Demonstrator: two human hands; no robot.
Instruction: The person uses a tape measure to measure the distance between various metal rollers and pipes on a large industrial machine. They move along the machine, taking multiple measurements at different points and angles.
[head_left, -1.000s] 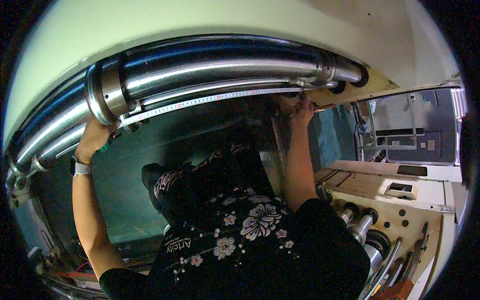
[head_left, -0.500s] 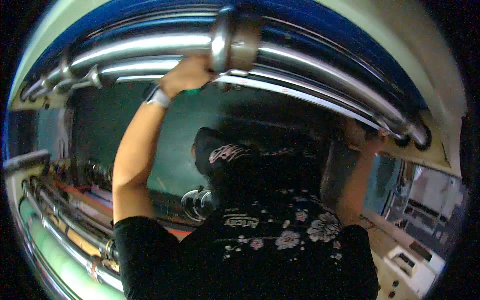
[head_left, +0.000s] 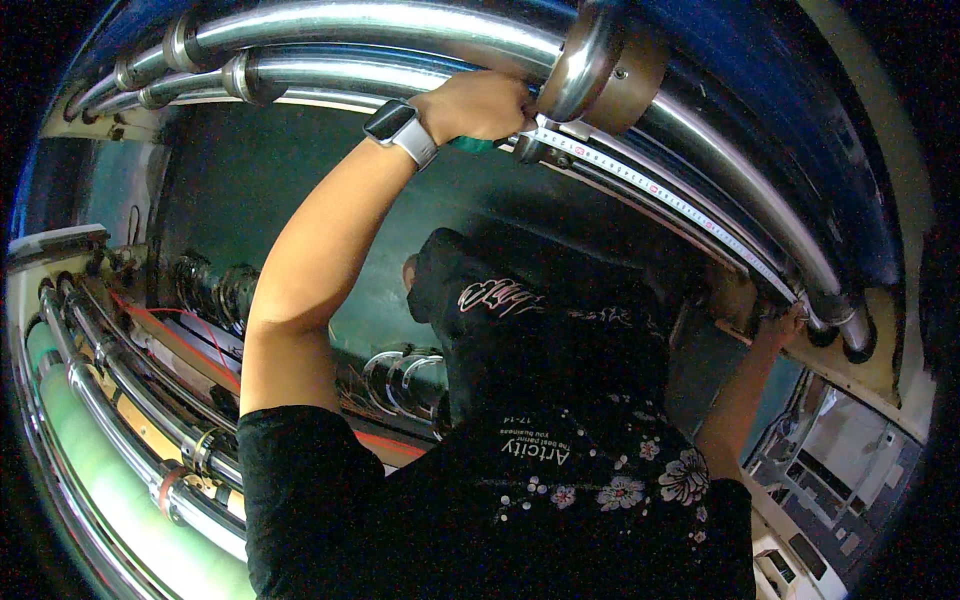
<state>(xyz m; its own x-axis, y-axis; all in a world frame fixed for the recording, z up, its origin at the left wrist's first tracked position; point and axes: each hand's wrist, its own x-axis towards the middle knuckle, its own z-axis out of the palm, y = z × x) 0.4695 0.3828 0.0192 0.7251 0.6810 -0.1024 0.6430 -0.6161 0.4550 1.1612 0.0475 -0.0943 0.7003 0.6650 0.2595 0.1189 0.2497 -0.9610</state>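
My left hand (head_left: 480, 108), with a watch (head_left: 390, 121) on its wrist, is closed at the near end of a stretched tape measure blade (head_left: 655, 188). Something green (head_left: 472, 145), apparently the tape's case, shows beneath this hand. Beside its knuckles is a thick metal collar (head_left: 578, 62) on a shiny steel bar (head_left: 385, 22). The white blade runs rightward along the bars. My right hand (head_left: 788, 328) is closed at the blade's far end, near the bars' right mounting; its fingertips are small and partly shaded.
Smaller collars (head_left: 240, 76) sit along the bars at left. Lower left lie more bars (head_left: 125, 400) over a glowing green roller (head_left: 95, 460). Metal rings (head_left: 405, 385) and an orange-red strip (head_left: 185, 335) are below the left arm. A pale machine frame (head_left: 885, 395) stands at right.
The view has shifted and sharpened, so the collar and my left hand appear farther right. The tape stays stretched between both hands, its markings now visible.
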